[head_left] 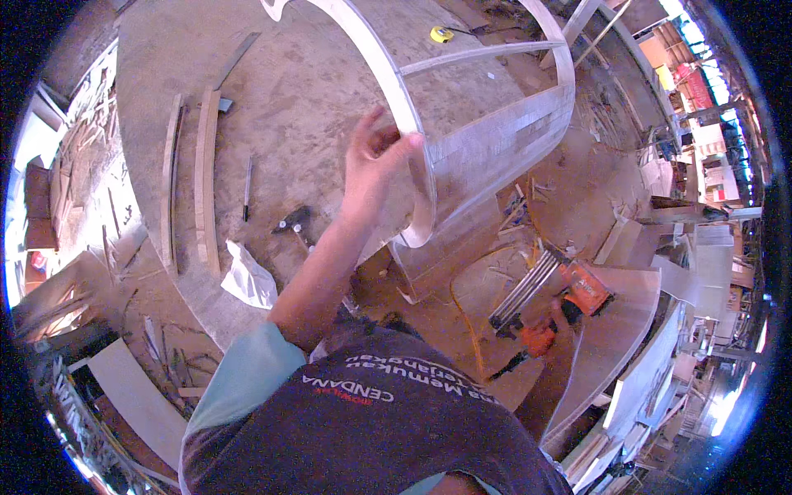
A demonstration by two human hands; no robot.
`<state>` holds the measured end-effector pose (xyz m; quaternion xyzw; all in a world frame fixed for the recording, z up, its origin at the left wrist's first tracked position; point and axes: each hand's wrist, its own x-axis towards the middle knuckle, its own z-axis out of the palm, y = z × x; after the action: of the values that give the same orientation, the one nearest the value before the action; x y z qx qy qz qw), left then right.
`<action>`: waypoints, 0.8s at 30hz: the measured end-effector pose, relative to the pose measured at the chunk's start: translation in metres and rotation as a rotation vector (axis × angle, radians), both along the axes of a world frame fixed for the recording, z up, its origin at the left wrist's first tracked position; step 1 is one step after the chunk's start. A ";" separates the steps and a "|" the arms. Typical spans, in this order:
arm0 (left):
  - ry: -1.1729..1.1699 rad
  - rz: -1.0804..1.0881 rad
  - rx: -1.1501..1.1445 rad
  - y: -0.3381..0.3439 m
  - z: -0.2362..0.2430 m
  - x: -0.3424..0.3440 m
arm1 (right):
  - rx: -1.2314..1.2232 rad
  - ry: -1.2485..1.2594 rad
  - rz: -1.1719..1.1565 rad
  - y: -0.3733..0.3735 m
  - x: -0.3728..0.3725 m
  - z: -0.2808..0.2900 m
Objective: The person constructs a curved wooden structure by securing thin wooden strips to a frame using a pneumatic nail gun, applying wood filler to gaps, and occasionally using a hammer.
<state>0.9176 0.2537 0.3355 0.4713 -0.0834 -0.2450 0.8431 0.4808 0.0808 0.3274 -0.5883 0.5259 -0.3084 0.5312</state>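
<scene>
A curved wooden frame [384, 74] with a pale edge stands at the top centre, a slatted panel [503, 124] curving along its side. My left hand [375, 161] is at the frame's near part, its thumb against the pale edge and its fingers curled; the inner side of the grip is partly hidden. On the right, low beside my body, my right hand [561, 318] is wrapped round the handle of an orange and black nail gun [584, 289]. The gun's silver magazine points up and left, apart from the frame.
A large board [280, 107] carries wood strips [208, 181], a pen [247, 190], a hammer [297, 224], a crumpled white bag [249, 276] and a yellow tape measure [441, 35]. An orange hose [464, 309] curves across the floor near the nail gun. Wood offcuts lie around both sides.
</scene>
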 end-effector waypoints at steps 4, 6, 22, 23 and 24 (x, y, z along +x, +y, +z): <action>-0.010 -0.291 -0.089 -0.015 -0.005 0.011 | 0.000 0.019 -0.053 0.005 -0.003 -0.002; 0.001 -0.317 -0.093 -0.018 -0.007 0.012 | 0.025 -0.015 -0.075 0.019 0.008 0.008; -0.069 -0.201 -0.183 0.001 -0.009 0.041 | -0.063 0.065 0.052 -0.009 0.079 0.088; -0.048 -0.124 -0.216 0.004 -0.007 0.049 | -0.080 0.124 -0.013 -0.017 0.090 0.103; -0.091 -0.045 -0.153 0.006 -0.004 0.056 | -0.099 0.145 0.167 -0.024 0.103 0.128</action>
<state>0.9735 0.2600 0.3313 0.4139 -0.1505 -0.2352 0.8664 0.5838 0.0565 0.4552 -0.6764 0.4961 -0.2453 0.4859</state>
